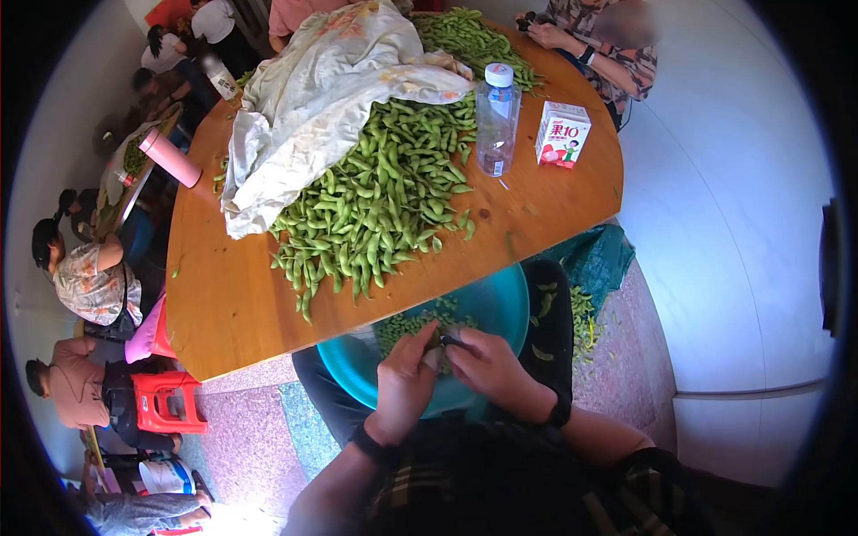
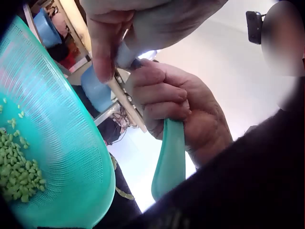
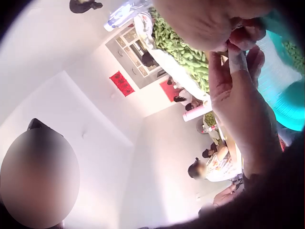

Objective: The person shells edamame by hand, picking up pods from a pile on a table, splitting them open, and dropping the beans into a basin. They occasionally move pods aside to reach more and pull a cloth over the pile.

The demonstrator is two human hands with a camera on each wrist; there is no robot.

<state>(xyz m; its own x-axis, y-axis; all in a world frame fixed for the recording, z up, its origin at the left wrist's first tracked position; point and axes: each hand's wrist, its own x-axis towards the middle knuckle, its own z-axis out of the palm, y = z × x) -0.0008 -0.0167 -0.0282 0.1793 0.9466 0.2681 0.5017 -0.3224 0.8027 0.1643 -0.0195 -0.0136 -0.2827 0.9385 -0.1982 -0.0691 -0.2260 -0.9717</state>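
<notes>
My left hand (image 1: 407, 375) and right hand (image 1: 487, 364) meet over a teal mesh basin (image 1: 511, 308) holding shelled green beans (image 1: 393, 330). Thumbs and fingertips pinch together on a small green soybean pod (image 1: 435, 340), mostly hidden by the fingers. A pale wrap covers the left thumb (image 3: 237, 62). Beside the right thumb shows a small dark piece (image 1: 451, 341); I cannot tell what it is. The right hand's other fingers curl inward, and a teal strip (image 2: 170, 157) shows below them in the left wrist view.
A heap of green pods (image 1: 375, 205), partly under a pale cloth (image 1: 331, 80), covers much of the wooden table (image 1: 241, 313). A plastic bottle (image 1: 497, 121), drink carton (image 1: 562, 134) and pink flask (image 1: 170, 159) stand on it. Red stool (image 1: 170, 402) at left; several people sit around.
</notes>
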